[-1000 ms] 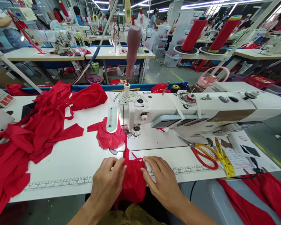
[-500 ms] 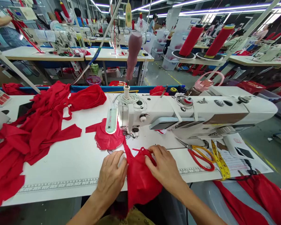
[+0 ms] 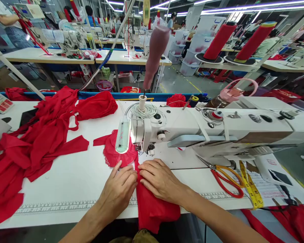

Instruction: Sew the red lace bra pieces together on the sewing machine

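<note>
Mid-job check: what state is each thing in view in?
Red cloth: hanging partly off the table.
Right hand: laid over the cloth.
Left hand: at the cloth's left edge, grip unclear.
Red pile: heaped, crumpled.
Scissors: lying down, unheld.
Tape measure: laid out loosely.
Pink-handled tool: standing, leaning.
Ceiling lights: lit.
Sewing machine: running or not, unclear.

Right hand [image 3: 158, 178]: now flatter, nearer frame center
Left hand [image 3: 121, 185]: gap to right hand narrowed
Red garment piece [image 3: 154, 210]: spread wider, lower center
</note>
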The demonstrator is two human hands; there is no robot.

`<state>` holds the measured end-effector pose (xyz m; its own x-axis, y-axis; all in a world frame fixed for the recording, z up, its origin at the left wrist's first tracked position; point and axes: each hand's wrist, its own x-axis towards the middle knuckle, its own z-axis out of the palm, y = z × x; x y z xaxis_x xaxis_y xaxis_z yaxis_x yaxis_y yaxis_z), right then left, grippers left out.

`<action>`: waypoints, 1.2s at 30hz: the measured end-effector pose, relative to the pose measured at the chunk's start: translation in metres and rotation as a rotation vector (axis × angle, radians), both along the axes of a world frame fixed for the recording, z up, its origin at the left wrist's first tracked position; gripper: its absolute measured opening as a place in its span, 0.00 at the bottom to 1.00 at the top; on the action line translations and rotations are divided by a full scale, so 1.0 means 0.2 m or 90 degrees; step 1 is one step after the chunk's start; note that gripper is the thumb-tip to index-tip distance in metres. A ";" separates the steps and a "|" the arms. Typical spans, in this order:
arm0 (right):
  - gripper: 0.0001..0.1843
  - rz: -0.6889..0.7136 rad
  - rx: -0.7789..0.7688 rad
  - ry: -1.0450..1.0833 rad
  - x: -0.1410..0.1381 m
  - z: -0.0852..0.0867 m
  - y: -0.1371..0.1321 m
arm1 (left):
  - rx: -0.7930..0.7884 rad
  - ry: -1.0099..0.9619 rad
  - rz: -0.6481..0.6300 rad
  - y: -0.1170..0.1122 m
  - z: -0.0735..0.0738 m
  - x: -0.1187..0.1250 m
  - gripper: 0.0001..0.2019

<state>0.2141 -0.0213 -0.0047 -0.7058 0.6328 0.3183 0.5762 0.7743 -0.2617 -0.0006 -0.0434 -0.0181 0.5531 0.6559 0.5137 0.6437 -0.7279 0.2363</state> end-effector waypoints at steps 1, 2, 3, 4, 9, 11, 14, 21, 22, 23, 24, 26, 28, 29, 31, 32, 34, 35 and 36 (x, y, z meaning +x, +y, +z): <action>0.10 0.004 -0.003 -0.003 0.00 0.00 0.01 | 0.018 -0.012 0.039 0.02 0.01 -0.01 0.10; 0.11 0.004 -0.007 -0.007 0.00 0.00 0.03 | 0.031 -0.015 0.086 0.04 0.01 -0.01 0.12; 0.11 0.002 -0.010 -0.011 0.00 0.00 0.04 | 0.034 -0.008 0.129 0.06 0.01 -0.03 0.13; 0.12 0.003 -0.012 -0.013 -0.01 0.00 0.05 | 0.026 0.006 0.158 0.09 0.01 -0.04 0.13; 0.12 0.009 -0.001 0.008 -0.01 -0.02 0.05 | 0.020 0.017 0.035 0.22 0.01 -0.10 0.18; 0.13 -0.001 -0.001 0.012 -0.01 -0.02 0.04 | 0.048 0.014 -0.011 0.26 0.01 -0.09 0.19; 0.13 -0.011 -0.008 0.014 -0.01 -0.02 0.02 | 0.033 0.034 -0.019 0.30 0.03 -0.06 0.09; 0.12 -0.016 0.002 0.011 -0.01 -0.01 0.01 | 0.105 0.099 -0.041 0.27 0.05 -0.03 0.13; 0.12 -0.017 0.005 0.010 0.00 -0.02 0.01 | 0.094 0.116 -0.031 0.25 0.05 -0.05 0.12; 0.13 -0.017 0.006 0.010 0.00 -0.02 0.01 | 0.066 0.128 -0.017 0.23 0.05 -0.06 0.12; 0.13 -0.018 0.006 0.011 0.00 -0.02 0.01 | 0.033 0.130 -0.003 0.22 0.05 -0.09 0.13; 0.14 -0.019 0.005 0.013 0.00 -0.02 0.01 | -0.014 0.099 0.010 0.19 0.05 -0.13 0.14; 0.15 -0.020 0.001 0.010 -0.01 -0.02 0.01 | -0.003 0.045 -0.010 0.18 0.05 -0.15 0.14; 0.15 -0.021 -0.002 0.006 -0.02 -0.02 0.01 | 0.022 0.026 -0.030 0.18 0.05 -0.15 0.15; 0.13 -0.026 -0.007 -0.006 -0.03 -0.01 0.00 | 0.075 0.036 -0.071 0.18 0.06 -0.13 0.15; 0.12 -0.026 -0.012 -0.013 -0.02 -0.01 -0.02 | 0.096 0.057 -0.084 0.18 0.07 -0.12 0.14; 0.15 -0.024 -0.025 -0.025 -0.01 0.01 -0.05 | 0.109 0.096 -0.096 0.18 0.07 -0.08 0.10; 0.17 -0.026 -0.032 -0.029 0.01 0.01 -0.07 | 0.103 0.101 -0.092 0.18 0.07 -0.07 0.09; 0.19 -0.032 -0.039 -0.030 0.02 0.02 -0.09 | 0.094 0.095 -0.085 0.17 0.06 -0.07 0.09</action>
<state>0.2182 -0.0398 -0.0012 -0.6865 0.6847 0.2450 0.6262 0.7279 -0.2794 -0.0140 -0.0084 -0.0052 0.7067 0.4957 0.5048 0.5592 -0.8285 0.0306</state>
